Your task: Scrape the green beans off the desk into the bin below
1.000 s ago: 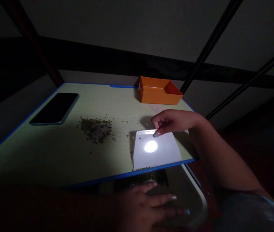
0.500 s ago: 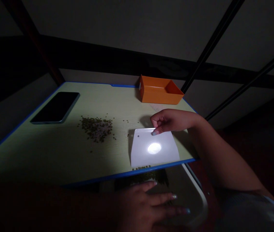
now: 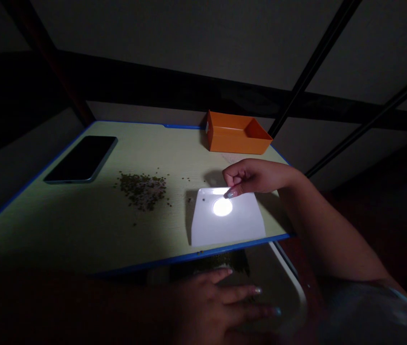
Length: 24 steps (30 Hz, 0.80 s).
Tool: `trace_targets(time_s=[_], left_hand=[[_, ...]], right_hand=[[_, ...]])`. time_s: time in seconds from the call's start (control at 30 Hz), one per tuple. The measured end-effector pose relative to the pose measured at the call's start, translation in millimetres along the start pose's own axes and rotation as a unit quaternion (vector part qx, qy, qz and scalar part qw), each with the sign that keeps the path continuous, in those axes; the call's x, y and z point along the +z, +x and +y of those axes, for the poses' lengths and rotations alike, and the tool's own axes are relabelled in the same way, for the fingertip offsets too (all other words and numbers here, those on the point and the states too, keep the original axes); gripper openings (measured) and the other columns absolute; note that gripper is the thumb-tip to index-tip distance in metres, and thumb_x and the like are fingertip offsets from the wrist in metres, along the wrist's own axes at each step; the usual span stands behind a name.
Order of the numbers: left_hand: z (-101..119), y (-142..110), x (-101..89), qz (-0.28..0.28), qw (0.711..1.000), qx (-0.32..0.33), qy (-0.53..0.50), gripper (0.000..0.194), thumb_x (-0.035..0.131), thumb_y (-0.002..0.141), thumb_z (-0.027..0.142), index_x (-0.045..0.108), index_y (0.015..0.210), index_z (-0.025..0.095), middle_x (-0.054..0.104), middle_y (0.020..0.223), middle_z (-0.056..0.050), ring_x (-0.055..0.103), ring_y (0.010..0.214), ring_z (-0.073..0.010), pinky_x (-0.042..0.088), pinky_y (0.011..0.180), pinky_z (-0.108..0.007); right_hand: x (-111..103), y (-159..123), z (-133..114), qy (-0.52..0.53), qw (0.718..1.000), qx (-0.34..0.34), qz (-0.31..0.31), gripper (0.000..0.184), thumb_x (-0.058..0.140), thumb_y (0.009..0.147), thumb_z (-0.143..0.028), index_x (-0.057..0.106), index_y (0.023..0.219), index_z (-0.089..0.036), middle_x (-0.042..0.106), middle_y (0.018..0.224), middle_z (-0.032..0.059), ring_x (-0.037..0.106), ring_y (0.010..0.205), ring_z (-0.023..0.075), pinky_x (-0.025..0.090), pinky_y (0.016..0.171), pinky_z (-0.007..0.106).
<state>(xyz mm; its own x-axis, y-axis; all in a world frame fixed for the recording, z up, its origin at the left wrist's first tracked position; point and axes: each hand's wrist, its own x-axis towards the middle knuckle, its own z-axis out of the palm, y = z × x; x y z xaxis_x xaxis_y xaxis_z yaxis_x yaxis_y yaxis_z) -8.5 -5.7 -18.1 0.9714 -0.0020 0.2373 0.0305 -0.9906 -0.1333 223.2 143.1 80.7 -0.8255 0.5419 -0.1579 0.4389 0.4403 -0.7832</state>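
Observation:
My right hand (image 3: pixel 246 178) pinches the far edge of a white plastic scraper (image 3: pixel 225 227) between thumb and fingers. The scraper leans with its lower edge at the front of the table (image 3: pixel 81 215), and a bright light spot glares on it. A few small greenish beans (image 3: pixel 199 252) lie at the table's blue edge by its lower left corner. Below that edge my left hand (image 3: pixel 217 304) is stretched out, fingers spread and holding nothing, over a white-rimmed tub (image 3: pixel 298 287) with dark green beans (image 3: pixel 225 260) in it.
A pile of green beans mixed with pale grains (image 3: pixel 143 190) sits mid-table, with stray ones around it. A dark-screened phone (image 3: pixel 83 160) lies at the left. An orange open box (image 3: pixel 239 139) stands at the back right, near the dark wall panels (image 3: pixel 174 81).
The scraper has shifted slightly left in my right hand. Most of the row of beans at the table's front edge no longer shows. My left hand stays about where it was.

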Motion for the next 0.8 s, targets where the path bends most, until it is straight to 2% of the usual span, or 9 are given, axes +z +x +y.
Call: trace_targets(time_s=[0.17, 0.27, 0.37, 0.5, 0.6, 0.8], left_hand=[[-1.2, -1.4, -0.9, 0.001, 1.000, 0.003, -0.030, 0.048, 0.042, 0.102, 0.045, 0.037, 0.150, 0.039, 0.033, 0.159, 0.014, 0.036, 0.144, -0.0155, 0.048, 0.107, -0.037], [-3.1, -0.6, -2.7, 0.002, 0.999, 0.003, -0.047, 0.048, 0.041, 0.102, 0.045, 0.038, 0.150, 0.037, 0.032, 0.159, 0.013, 0.036, 0.144, -0.0158, 0.047, 0.108, -0.038], [-5.4, 1.7, -6.7, -0.006, 0.998, 0.016, -0.057, 0.045, 0.041, 0.103, 0.040, 0.044, 0.147, 0.034, 0.037, 0.157, 0.012, 0.040, 0.142, -0.0161, 0.049, 0.106, -0.039], [-7.4, 4.3, -9.8, -0.022, 0.998, 0.020, -0.055, 0.041, 0.033, 0.105, 0.035, 0.048, 0.143, 0.035, 0.040, 0.154, 0.013, 0.042, 0.141, -0.0139, 0.050, 0.106, -0.037], [-7.5, 3.9, -8.0, -0.019, 0.998, 0.013, -0.054, 0.041, 0.030, 0.107, 0.037, 0.044, 0.146, 0.037, 0.037, 0.156, 0.014, 0.041, 0.141, -0.0119, 0.047, 0.108, -0.034], [-8.6, 1.4, 3.6, -0.011, 0.999, 0.036, -0.023, 0.042, 0.026, 0.108, 0.039, 0.046, 0.145, 0.035, 0.040, 0.154, 0.013, 0.042, 0.140, -0.0112, 0.050, 0.103, -0.033]], right_hand=[[-5.0, -3.2, -0.5, 0.005, 1.000, 0.006, 0.029, 0.031, 0.068, 0.086, -0.036, 0.049, 0.072, -0.016, 0.044, 0.062, -0.0071, 0.037, 0.057, 0.0056, 0.030, 0.053, 0.019], [-1.5, -0.5, -0.6, 0.014, 1.000, 0.010, 0.013, 0.031, 0.069, 0.085, -0.035, 0.049, 0.072, -0.016, 0.046, 0.062, -0.0067, 0.038, 0.057, 0.0057, 0.031, 0.053, 0.019], [4.8, 3.4, -0.6, 0.030, 0.999, 0.008, -0.013, 0.032, 0.070, 0.085, -0.036, 0.048, 0.072, -0.016, 0.045, 0.060, -0.0074, 0.038, 0.056, 0.0056, 0.031, 0.053, 0.019], [5.8, 3.9, 0.1, 0.041, 0.999, 0.002, -0.027, 0.033, 0.070, 0.084, -0.038, 0.048, 0.072, -0.017, 0.045, 0.059, -0.0077, 0.037, 0.056, 0.0057, 0.030, 0.053, 0.019], [-2.7, -1.1, 1.6, 0.039, 0.999, 0.010, 0.006, 0.033, 0.069, 0.085, -0.039, 0.048, 0.073, -0.017, 0.045, 0.061, -0.0073, 0.037, 0.056, 0.0056, 0.029, 0.053, 0.020], [-23.4, -9.6, 11.0, 0.058, 0.990, 0.025, 0.128, 0.035, 0.072, 0.081, -0.044, 0.050, 0.075, -0.017, 0.049, 0.061, -0.0061, 0.040, 0.055, 0.0061, 0.029, 0.052, 0.021]])
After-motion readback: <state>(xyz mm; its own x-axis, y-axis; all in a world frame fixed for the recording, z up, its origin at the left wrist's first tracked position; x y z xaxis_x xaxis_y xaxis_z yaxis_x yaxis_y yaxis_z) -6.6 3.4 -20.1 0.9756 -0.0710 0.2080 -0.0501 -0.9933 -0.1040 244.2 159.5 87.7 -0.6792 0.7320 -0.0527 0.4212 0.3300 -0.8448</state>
